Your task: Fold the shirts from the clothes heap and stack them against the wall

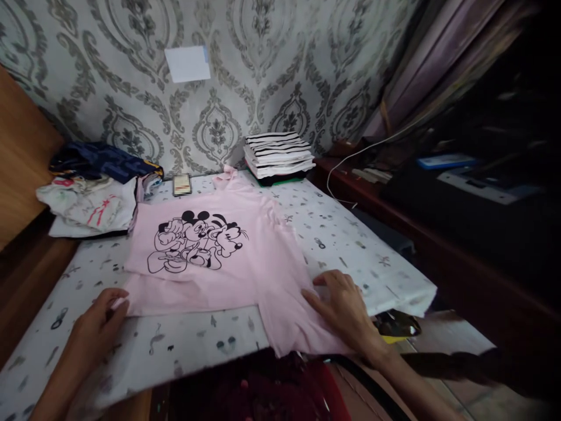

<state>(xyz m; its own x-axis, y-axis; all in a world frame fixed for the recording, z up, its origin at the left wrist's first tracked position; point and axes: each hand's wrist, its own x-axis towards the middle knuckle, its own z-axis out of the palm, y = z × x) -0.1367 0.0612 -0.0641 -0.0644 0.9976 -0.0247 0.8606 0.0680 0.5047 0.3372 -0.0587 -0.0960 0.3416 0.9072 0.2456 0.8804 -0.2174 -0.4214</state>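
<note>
A pink T-shirt (228,292) lies spread sideways on the table, its black cartoon print facing up. At the lower left, my left hand (105,313) pinches a corner of the shirt's hem between thumb and fingers. My right hand (344,301) rests over the near sleeve, thumb and fingers apart, with the palm down. That sleeve hangs slightly past the table's front edge. Toward the wall, the far sleeve is bunched, and small wrinkles run along the collar side.
A folded stack of clothes (278,156) stands against the wall. Another clothes pile (94,202) sits at the left beside a small card-like item (182,184). The patterned white tablecloth (350,245) covers the table. A white cable (372,145) crosses a dark red ledge (421,257) on the right.
</note>
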